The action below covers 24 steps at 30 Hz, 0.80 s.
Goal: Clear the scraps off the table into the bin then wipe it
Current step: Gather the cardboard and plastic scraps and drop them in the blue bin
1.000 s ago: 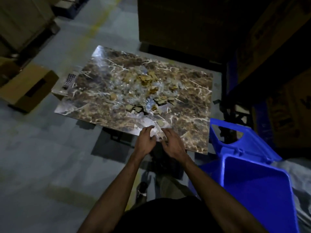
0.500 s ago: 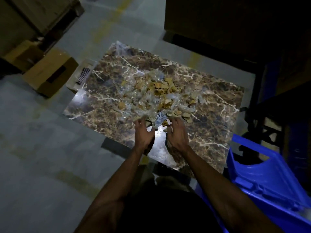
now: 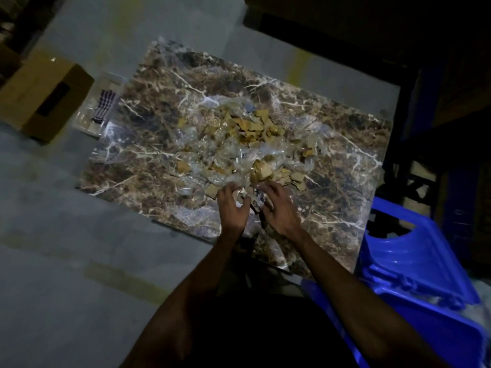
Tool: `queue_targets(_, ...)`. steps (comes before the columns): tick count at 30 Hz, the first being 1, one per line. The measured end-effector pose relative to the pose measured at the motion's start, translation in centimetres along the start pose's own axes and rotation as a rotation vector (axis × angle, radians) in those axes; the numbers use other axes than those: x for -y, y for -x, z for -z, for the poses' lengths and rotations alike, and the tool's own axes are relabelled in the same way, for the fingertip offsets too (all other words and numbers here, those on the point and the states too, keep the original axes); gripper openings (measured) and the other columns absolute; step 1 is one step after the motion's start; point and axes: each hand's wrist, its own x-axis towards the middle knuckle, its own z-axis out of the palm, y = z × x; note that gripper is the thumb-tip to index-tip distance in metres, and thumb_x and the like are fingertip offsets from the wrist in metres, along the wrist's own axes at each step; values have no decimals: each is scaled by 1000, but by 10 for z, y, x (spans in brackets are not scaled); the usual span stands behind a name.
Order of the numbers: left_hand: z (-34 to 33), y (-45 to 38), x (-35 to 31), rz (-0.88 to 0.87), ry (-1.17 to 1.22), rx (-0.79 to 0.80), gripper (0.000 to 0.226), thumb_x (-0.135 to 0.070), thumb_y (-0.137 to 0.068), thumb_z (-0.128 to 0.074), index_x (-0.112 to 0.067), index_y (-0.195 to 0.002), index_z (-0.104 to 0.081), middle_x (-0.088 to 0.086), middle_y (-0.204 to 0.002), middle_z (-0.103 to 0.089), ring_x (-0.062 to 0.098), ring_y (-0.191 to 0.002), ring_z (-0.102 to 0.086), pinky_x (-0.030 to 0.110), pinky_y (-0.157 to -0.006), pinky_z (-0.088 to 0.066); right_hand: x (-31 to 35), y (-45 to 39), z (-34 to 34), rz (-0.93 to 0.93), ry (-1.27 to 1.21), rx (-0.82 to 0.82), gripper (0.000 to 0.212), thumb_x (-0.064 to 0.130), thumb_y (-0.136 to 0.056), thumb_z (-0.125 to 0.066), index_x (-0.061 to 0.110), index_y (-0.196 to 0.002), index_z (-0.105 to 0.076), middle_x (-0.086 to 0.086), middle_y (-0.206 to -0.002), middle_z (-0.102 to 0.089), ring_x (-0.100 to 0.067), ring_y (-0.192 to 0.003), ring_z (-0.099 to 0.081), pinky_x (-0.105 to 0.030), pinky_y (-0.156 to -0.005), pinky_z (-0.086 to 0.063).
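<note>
A brown marble-patterned table (image 3: pixel 148 155) carries a loose heap of scraps (image 3: pixel 252 134): tan cardboard pieces mixed with crumpled clear plastic film. My left hand (image 3: pixel 232 205) and my right hand (image 3: pixel 276 205) lie side by side at the near edge of the heap, fingers spread and slightly bent over the nearest scraps. Whether either hand holds a piece is unclear in the dim light. A blue plastic bin (image 3: pixel 414 272) with its lid up stands at the table's right near corner.
A cardboard box (image 3: pixel 42 99) sits on the concrete floor left of the table. Beside it a clear tray (image 3: pixel 106 83) holds a checked cloth (image 3: pixel 104 104). Dark shelving and boxes rise behind and right of the table.
Both hands have reached forward from the table's near edge into the near side of the scrap heap. The view has swung, so the bin now sits lower right.
</note>
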Motion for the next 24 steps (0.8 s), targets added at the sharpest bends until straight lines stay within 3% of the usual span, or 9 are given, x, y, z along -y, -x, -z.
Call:
queue_targets(3,-8,-3,0,-7,-49,70,43,-26,-95,-67,-6,-131,-54,15,-129,-53,28,-120,-51,39,-105,-43,2,2,9,-114,-111,-244,32,32,-100,-57,19,-130,-61,-3,-138,-46,-23,-131,-45,-44,-104,-46)
queue_targets(7,-20,0,-2,-47,47,-74,41,-24,-98,-66,-4,-132,-55,15,-131,-54,29,-121,-55,48,-103,-49,-21,-16,18,-385,-233,-507,49,33,-101,-59,18,-147,-49,10,-149,-30,0,-142,-27,-40,-119,-34)
queue_targets(9,-30,-2,0,20,153,-118,50,-29,-100,-62,-6,-143,-51,15,-146,-48,26,-133,-51,50,-108,-47,-27,-27,17,-434,-275,-474,56,43,-104,-53,26,-156,-41,11,-160,-24,-1,-151,-19,-35,-125,-24)
queue_targets(12,-41,-13,0,-38,220,-37,57,-30,-107,-55,-17,-158,-36,2,-165,-33,19,-152,-34,53,-121,-35,-29,-40,-2,-364,-298,-372,52,47,-108,-46,35,-158,-37,10,-170,-19,-17,-160,-12,-53,-129,-15)
queue_targets(15,-54,-26,-8,-109,303,7,54,-25,-109,-48,-9,-159,-34,6,-165,-35,21,-154,-32,50,-124,-31,-22,-47,-28,-319,-373,-331,59,57,-108,-38,26,-159,-39,5,-170,-25,-18,-160,-13,-54,-129,-13)
queue_targets(17,-64,-28,-16,-106,342,-17,53,-22,-108,-46,-4,-157,-35,10,-164,-36,25,-154,-32,47,-125,-31,-10,-49,-38,-308,-470,-348,58,51,-109,-40,21,-158,-40,1,-170,-27,-19,-160,-16,-52,-130,-14)
queue_targets(19,-69,-27,-24,-106,371,-68,51,-18,-108,-46,0,-155,-37,10,-160,-40,27,-151,-37,44,-123,-34,8,-48,-39,-319,-612,-380,51,34,-110,-45,17,-157,-38,-2,-169,-26,-13,-158,-22,-42,-128,-24)
queue_targets(21,-69,-28,-29,-49,465,-107,45,-11,-106,-47,4,-148,-42,8,-149,-49,18,-141,-49,36,-115,-44,20,-48,-36,-333,-729,-416,48,15,-110,-46,5,-156,-38,-8,-164,-30,3,-149,-33,-21,-118,-36)
queue_targets(24,-63,-28,-40,57,576,-165,36,-3,-102,-52,2,-137,-45,6,-130,-55,9,-118,-58,25,-98,-49,28,-46,-28,-287,-701,-461,43,13,-108,-46,-6,-148,-46,-11,-151,-43,1,-137,-46,-19,-107,-44)
